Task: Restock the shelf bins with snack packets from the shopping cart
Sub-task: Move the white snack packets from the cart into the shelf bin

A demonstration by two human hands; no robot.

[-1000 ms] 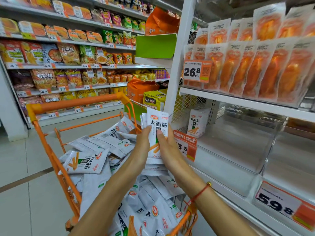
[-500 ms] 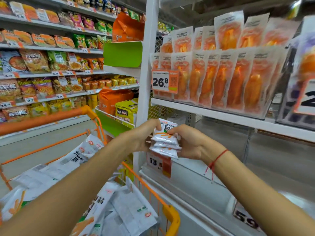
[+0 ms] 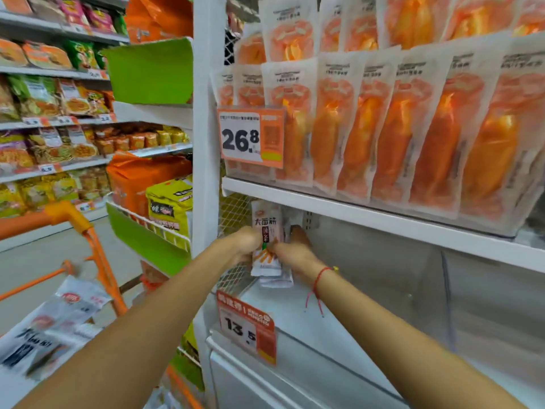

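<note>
Glossy white plastic snack packets [image 3: 267,240] at centre, clear smooth plastic shelf bin [image 3: 324,335] at 5 o'clock, matt white metal shelf [image 3: 383,228], orange shopping cart [image 3: 73,219] at 9 o'clock looked smooth-coated

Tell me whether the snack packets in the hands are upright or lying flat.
Upright. The snack packets stand on end with the print reading top to bottom, held between the left hand and right hand over the clear shelf bin.

The fingers of the left hand [image 3: 246,242] and the right hand [image 3: 296,249] were hidden behind the white snack packets [image 3: 267,240]. How many packets were in the stack was too hard to tell. The cart [image 3: 73,222] on the left was cut off by the edge. Its packets [image 3: 44,329] were blurry.
</note>
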